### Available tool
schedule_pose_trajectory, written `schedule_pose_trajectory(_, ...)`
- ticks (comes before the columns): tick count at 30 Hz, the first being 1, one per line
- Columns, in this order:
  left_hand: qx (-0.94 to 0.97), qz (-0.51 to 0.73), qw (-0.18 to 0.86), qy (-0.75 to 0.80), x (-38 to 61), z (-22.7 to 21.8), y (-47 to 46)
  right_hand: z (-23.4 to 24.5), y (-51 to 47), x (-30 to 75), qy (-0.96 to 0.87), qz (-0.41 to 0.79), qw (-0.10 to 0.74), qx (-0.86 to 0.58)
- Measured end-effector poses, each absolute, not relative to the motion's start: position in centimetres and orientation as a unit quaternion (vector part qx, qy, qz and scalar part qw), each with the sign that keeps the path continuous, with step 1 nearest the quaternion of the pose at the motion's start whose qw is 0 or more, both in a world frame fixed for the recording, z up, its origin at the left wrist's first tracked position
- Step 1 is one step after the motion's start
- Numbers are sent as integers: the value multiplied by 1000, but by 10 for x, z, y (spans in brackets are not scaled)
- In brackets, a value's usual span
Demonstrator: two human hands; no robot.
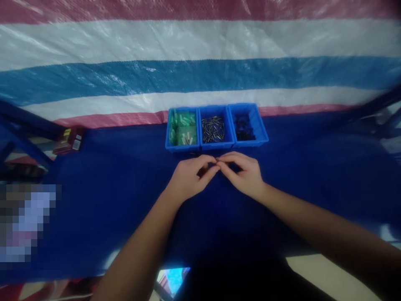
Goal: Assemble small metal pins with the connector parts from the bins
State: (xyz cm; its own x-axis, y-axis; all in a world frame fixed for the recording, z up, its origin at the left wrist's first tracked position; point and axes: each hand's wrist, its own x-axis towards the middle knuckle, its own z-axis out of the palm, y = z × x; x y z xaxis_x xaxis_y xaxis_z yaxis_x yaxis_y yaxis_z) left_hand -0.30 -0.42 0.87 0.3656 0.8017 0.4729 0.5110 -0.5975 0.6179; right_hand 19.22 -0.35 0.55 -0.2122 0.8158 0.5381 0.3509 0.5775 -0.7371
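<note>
Meeting fingertip to fingertip over a dark blue cloth-covered surface (109,200), the person's left hand (189,177) and right hand (244,173) pinch together at a spot just in front of three small blue plastic bins. Each grip is closed, fingers curled in, but whatever sits between the fingertips is too small and too hidden to identify. Behind the hands, the left bin (183,128) holds pale green and white pieces, the middle bin (215,127) holds thin dark metal pins, and the right bin (247,125) holds small black parts. A striped red, white and blue tarpaulin (200,67) hangs behind. Judging from this, a tiny piece could slip from the pinch and vanish against the dark cloth.
</note>
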Motion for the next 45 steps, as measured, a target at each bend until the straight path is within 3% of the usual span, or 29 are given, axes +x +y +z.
schedule_pose_trajectory(15, 804, 378, 175, 424, -4, 6, -4, 6, -1, 194, -707, 311, 483, -413)
schedule_pose_trajectory(34, 830, 348, 156, 408, -7, 8, -1, 7, -4, 194, -718, 288, 490, -402)
schedule_pose_trajectory(41, 815, 364, 138, 430, -6, 8, -2, 8, -6, 194, -619, 180, 580, -499)
schedule_pose_trajectory(45, 792, 390, 136, 450, -5, 7, -4, 11, 4, 195, -520, 211, 641, -524)
